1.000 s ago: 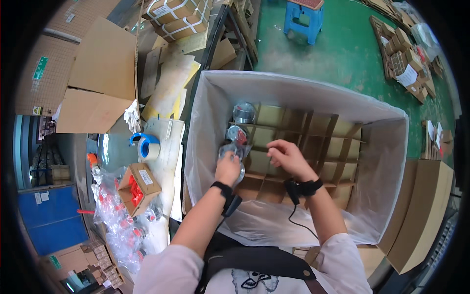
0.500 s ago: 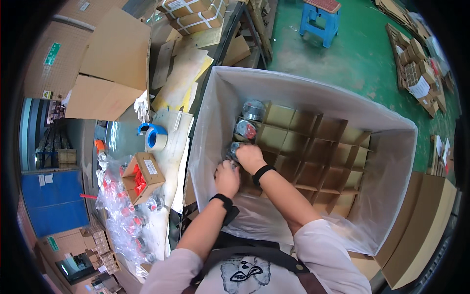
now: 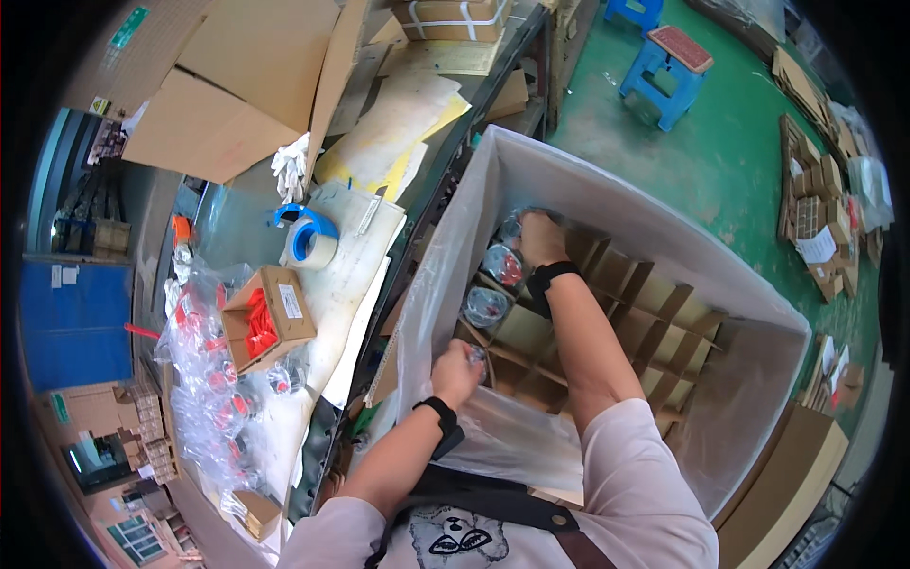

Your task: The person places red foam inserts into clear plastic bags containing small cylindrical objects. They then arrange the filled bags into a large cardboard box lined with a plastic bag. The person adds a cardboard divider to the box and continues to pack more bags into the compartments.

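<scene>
A large carton lined with a translucent plastic bag point(image 3: 758, 341) stands before me, with a cardboard divider grid point(image 3: 621, 313) inside. Down its left side sit several round metal parts wrapped in clear film. One wrapped part point(image 3: 502, 265) shows red and another wrapped part point(image 3: 485, 306) is plain silver. My right hand point(image 3: 542, 240) is closed over the wrapped part point(image 3: 512, 226) in the far left cell; its fingertips are partly hidden. At the near left cell, my left hand point(image 3: 456, 376) is closed around one more wrapped part point(image 3: 477, 360), mostly covered by fingers.
On the bench to the left lie wrapped parts in plastic point(image 3: 213, 398), a small box with red pieces point(image 3: 275, 318), a tape dispenser point(image 3: 311, 239) and white gloves point(image 3: 291, 169). A blue stool point(image 3: 666, 76) stands on the green floor. Long cardboard point(image 3: 787, 474) leans at the carton's right.
My right hand has moved from the near left cells to the far left one. My left hand stays low by the near left cell. The view has turned, shifting the scene.
</scene>
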A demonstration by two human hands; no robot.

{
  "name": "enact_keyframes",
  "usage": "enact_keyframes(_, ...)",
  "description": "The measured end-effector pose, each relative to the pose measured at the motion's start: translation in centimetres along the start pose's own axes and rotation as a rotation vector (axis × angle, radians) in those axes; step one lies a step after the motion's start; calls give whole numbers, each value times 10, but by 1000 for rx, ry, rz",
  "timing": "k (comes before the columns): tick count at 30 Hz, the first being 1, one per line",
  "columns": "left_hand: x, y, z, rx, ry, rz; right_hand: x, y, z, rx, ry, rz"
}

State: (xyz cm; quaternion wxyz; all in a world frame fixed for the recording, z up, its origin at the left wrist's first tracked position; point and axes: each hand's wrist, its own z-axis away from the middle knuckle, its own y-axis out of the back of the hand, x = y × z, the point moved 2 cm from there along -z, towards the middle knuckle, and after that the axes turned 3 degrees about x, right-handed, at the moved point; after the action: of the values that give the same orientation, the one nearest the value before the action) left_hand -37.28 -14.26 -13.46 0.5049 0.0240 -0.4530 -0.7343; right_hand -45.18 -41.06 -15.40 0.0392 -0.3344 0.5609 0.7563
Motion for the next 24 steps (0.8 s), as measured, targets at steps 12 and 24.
enact_keyframes(12,7,62,93,-436,-655,157,-92,74,83,-204,-82,-845)
enact_keyframes(24,-390,262,167,799,680,876,-425,-27,244,-652,897,-554)
